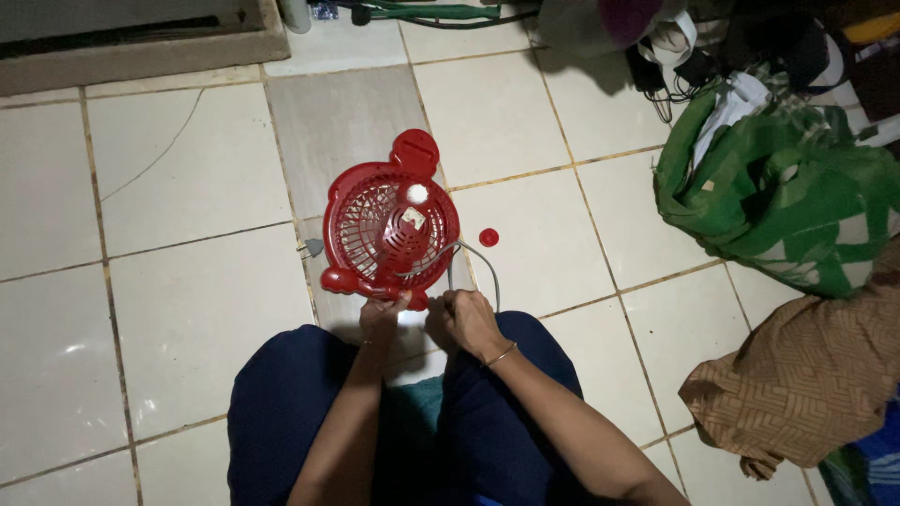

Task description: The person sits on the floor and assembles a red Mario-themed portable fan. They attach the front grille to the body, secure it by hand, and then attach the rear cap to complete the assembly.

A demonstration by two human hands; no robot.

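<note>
A small red plastic fan (389, 225) lies flat on the tiled floor, its round grille facing up and a white hub showing inside. My left hand (382, 317) grips the fan's near rim. My right hand (464, 319) is closed beside it at the rim, next to the grey power cord (457, 258) that loops off the fan. Whether it holds the cord or a tool I cannot tell. The grey plug (313, 247) rests on the floor left of the fan. A small red cap (488, 237) sits on the floor right of it.
My knees in dark blue trousers (281, 403) frame the near floor. A green patterned cloth bundle (778, 197) and a brown patterned cloth (806, 375) lie at the right. Cables and clutter (675, 56) crowd the far right. A low step (141, 47) runs along the far left.
</note>
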